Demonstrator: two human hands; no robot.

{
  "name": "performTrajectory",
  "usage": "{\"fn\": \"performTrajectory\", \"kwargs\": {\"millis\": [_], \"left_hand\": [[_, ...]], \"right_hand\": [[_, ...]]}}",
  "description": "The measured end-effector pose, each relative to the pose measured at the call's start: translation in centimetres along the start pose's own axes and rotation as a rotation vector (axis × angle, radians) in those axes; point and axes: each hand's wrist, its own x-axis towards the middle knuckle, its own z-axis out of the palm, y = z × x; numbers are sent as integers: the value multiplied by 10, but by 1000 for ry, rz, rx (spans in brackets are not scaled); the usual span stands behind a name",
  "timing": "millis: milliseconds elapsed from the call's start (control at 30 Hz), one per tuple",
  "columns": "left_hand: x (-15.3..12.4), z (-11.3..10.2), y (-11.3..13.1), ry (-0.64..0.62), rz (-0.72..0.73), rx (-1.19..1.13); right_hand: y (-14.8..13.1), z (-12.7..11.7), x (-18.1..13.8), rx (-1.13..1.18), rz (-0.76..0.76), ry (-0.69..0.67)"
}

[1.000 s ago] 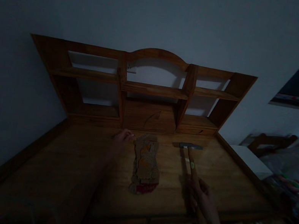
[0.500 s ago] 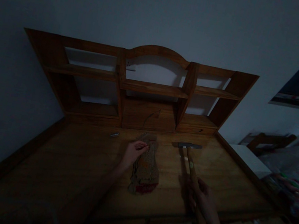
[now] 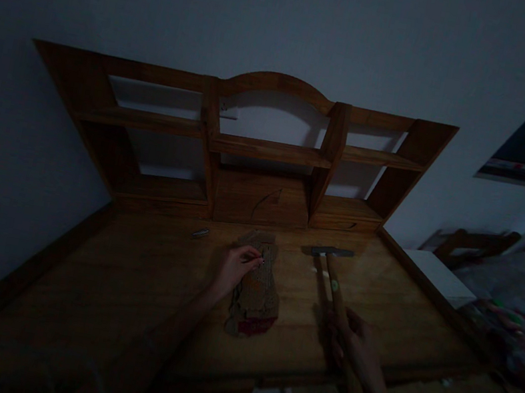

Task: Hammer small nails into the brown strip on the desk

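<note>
My left hand [image 3: 234, 267] is over a worn, torn piece of brown cardboard [image 3: 259, 296], with thumb and forefinger pinched near its upper part. A tiny shiny thing shows at the fingertips, too small and dark to name. In my right hand [image 3: 354, 345] is a hammer [image 3: 337, 296], gripped by its wooden handle. The dark metal head of the hammer is up and away from me, to the right of the cardboard and just above the desk top. A small metallic object [image 3: 200, 232] lies on the desk, left of the cardboard.
The wooden desk [image 3: 125, 281] has a raised edge on both sides. A wooden shelf unit [image 3: 270, 150] stands along its back against the wall. To the right are a white surface [image 3: 438, 278], a wooden chair back [image 3: 482, 245] and plastic-wrapped items [image 3: 520, 289]. The room is dim.
The view has shifted slightly. Both hands hold nearly the same positions, the left pinched over the cardboard and the right around the hammer's handle.
</note>
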Motion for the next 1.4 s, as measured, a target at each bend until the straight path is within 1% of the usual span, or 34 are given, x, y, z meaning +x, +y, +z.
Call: {"fn": "performTrajectory", "kwargs": {"millis": [267, 533, 667, 867, 1067, 1233, 1400], "left_hand": [[1, -1, -3, 13, 32, 65], [0, 0, -4, -10, 51, 125], [-2, 0, -1, -9, 70, 162], [-7, 0, 7, -45, 74, 194], [-7, 0, 6, -53, 84, 161], [-7, 1, 6, -54, 114, 170], [-8, 1, 10, -63, 143, 198]], "right_hand": [[-6, 2, -2, -21, 0, 25], [0, -1, 1, -55, -3, 27], [0, -1, 2, -62, -14, 20], [0, -1, 1, -73, -34, 20], [-5, 5, -3, -53, -31, 5], [-10, 12, -10, -66, -66, -4], [-15, 17, -18, -59, -112, 24]]}}
